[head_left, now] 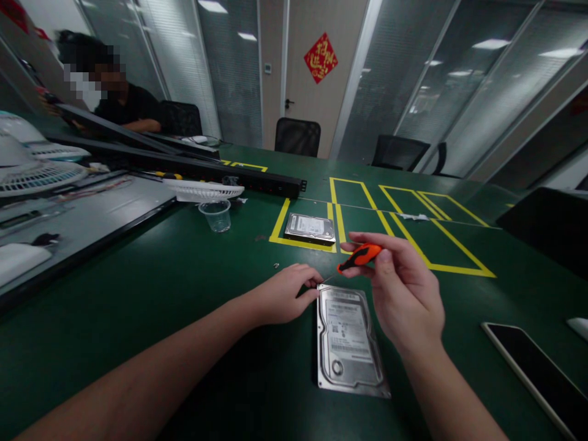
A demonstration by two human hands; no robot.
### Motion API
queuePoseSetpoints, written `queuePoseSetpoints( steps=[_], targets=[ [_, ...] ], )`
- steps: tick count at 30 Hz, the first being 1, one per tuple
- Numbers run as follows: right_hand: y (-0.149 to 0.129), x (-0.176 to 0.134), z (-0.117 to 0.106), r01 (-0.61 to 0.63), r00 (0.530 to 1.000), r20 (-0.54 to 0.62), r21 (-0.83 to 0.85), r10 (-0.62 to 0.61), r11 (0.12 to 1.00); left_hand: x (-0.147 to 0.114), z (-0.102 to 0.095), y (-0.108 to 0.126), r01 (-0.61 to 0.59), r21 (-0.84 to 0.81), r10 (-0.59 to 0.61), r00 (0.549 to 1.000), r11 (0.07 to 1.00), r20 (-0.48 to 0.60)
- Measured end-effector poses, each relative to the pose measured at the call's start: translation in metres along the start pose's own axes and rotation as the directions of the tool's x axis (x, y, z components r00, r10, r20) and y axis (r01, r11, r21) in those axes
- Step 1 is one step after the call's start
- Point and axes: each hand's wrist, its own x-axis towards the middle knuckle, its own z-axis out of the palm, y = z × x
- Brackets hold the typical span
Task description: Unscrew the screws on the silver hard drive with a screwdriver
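A silver hard drive [348,340] with a white label lies flat on the table in front of me. My left hand [289,293] is at its far left corner, thumb against the side edge and curled fingers close to the corner. Whether those fingertips also pinch something small is hidden. In my right hand [407,288] is an orange and black screwdriver [361,257], held by its handle above the drive's far end. Its thin shaft slants down to the left, with the tip beside my left fingertips at that corner. Tiny metal pieces, perhaps screws [276,265], lie beyond my left hand.
A second hard drive [310,227] sits inside a yellow tape outline farther back. Left of it stand a clear plastic cup [216,215], a white fan grille [202,190] and long black bars [248,179]. A phone [537,373] lies right. Another person [133,101] sits at the far left.
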Motion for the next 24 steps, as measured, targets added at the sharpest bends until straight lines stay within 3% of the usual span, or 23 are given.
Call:
queuePoseSetpoints(
  steps=[5, 13, 20, 24],
  targets=[
    [-0.0034, 0.0012, 0.0045, 0.048, 0.997, -0.052, -0.020, -0.049, 0.999, 0.0004, 0.0010, -0.0007, -0.001, 0.005, 0.001, 1.000, 1.000, 0.000],
    [0.0009, 0.0002, 0.0018, 0.006, 0.999, 0.042, 0.067, -0.009, 0.998, 0.0010, 0.0004, -0.0002, 0.002, 0.008, -0.002, 1.000, 1.000, 0.008],
    [-0.0022, 0.0006, 0.0038, 0.041, 0.999, -0.030, 0.025, -0.040, 0.999, 0.0005, 0.0014, -0.0013, 0.003, -0.006, -0.003, 1.000, 1.000, 0.008],
    [-0.0005, 0.0003, 0.0030, 0.042, 0.999, 0.028, 0.044, -0.043, 0.998, 0.0005, 0.0019, -0.0015, -0.002, -0.002, 0.002, 1.000, 1.000, 0.002]
  ],
)
